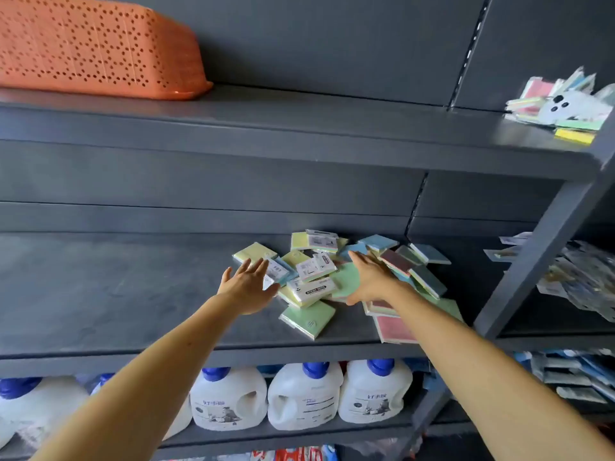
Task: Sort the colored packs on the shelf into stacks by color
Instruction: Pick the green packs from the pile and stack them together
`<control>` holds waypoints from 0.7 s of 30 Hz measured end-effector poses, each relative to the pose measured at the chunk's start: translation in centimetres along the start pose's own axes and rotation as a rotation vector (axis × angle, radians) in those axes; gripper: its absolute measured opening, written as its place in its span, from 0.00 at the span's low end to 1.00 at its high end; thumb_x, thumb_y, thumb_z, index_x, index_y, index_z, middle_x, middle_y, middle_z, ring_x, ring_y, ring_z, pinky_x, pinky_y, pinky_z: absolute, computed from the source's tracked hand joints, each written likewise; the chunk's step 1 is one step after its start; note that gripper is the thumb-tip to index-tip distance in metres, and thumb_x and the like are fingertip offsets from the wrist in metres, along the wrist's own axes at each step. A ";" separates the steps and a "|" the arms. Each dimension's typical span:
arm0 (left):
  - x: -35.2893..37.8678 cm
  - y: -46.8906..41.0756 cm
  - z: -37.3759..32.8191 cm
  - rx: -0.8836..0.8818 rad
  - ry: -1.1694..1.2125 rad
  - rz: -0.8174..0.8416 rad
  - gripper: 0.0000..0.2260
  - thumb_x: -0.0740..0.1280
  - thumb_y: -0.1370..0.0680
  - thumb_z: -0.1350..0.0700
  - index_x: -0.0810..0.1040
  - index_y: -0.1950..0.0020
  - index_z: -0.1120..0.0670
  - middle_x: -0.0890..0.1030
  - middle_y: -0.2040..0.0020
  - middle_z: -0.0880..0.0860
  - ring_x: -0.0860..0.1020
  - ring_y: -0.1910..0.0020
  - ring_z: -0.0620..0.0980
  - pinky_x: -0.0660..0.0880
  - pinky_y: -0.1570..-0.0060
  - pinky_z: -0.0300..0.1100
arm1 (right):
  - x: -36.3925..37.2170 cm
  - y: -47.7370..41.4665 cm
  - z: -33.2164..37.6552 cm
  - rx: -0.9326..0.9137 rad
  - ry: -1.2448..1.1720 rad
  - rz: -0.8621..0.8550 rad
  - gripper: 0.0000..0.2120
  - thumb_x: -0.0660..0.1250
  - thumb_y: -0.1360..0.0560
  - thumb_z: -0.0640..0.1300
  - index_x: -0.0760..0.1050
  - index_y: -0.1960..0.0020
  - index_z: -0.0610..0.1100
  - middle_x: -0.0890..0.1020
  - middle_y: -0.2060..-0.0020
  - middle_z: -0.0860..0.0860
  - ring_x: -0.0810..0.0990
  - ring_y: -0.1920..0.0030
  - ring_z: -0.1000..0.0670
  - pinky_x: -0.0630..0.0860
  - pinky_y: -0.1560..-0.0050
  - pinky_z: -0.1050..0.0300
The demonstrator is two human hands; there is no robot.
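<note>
Both arms reach onto the shelf (133,294). The left hand (246,284) is spread, holding nothing; the right hand (369,281) lies flat on a green pack (344,281). Beyond, the packs (316,277) lie jumbled: probably light, stiff, film-slick, best pinched by their edges.

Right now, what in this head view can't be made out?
- Packs under the right hand: covered, colours unknown.
- Pile lower layers: hidden by the top packs.
- White jugs: label text too small.
- Packets at right: blurred, cut by the frame edge and the shelf post.
</note>
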State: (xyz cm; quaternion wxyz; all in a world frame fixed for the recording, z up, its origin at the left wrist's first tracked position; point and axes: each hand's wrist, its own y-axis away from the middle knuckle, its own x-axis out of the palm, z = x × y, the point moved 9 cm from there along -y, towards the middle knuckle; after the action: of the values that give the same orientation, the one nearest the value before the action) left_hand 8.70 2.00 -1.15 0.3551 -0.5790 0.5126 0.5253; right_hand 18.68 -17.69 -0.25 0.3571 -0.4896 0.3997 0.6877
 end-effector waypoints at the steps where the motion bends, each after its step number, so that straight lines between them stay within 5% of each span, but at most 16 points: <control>1: 0.0 -0.4 -0.1 -0.010 0.003 -0.005 0.29 0.49 0.20 0.43 0.44 0.23 0.52 0.48 0.21 0.50 0.45 0.22 0.50 0.43 0.25 0.55 | 0.1 -0.7 -0.2 -0.016 0.048 0.019 0.54 0.76 0.34 0.48 0.40 0.23 0.46 0.45 0.22 0.50 0.42 0.22 0.47 0.52 0.23 0.46; 7: -0.4 -2.3 -0.4 -0.051 0.035 -0.013 0.29 0.50 0.20 0.43 0.46 0.23 0.52 0.49 0.21 0.50 0.46 0.22 0.50 0.44 0.25 0.53 | 1.5 -3.5 -1.0 -0.060 0.199 0.174 0.56 0.75 0.34 0.49 0.37 0.23 0.46 0.44 0.22 0.49 0.38 0.22 0.46 0.49 0.23 0.46; 13: -0.1 -3.6 -0.2 -0.070 0.030 -0.023 0.28 0.51 0.20 0.43 0.47 0.23 0.52 0.50 0.21 0.51 0.47 0.22 0.51 0.46 0.25 0.54 | 1.0 -4.8 -0.6 -0.123 0.220 0.093 0.50 0.76 0.36 0.50 0.50 0.23 0.45 0.62 0.29 0.45 0.61 0.28 0.43 0.65 0.29 0.48; 21: 0.5 -4.0 -1.3 -0.030 0.025 -0.010 0.29 0.52 0.20 0.43 0.47 0.23 0.52 0.52 0.21 0.51 0.47 0.22 0.51 0.47 0.25 0.54 | -0.2 -4.0 -1.9 -0.116 0.144 0.040 0.46 0.75 0.37 0.50 0.56 0.25 0.43 0.65 0.33 0.45 0.64 0.31 0.44 0.67 0.32 0.49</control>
State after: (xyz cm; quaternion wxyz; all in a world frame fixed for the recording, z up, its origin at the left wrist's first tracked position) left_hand 12.81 1.58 -1.90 0.3425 -0.5932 0.5061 0.5240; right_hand 23.03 -17.70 -1.26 0.2847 -0.5496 0.3938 0.6796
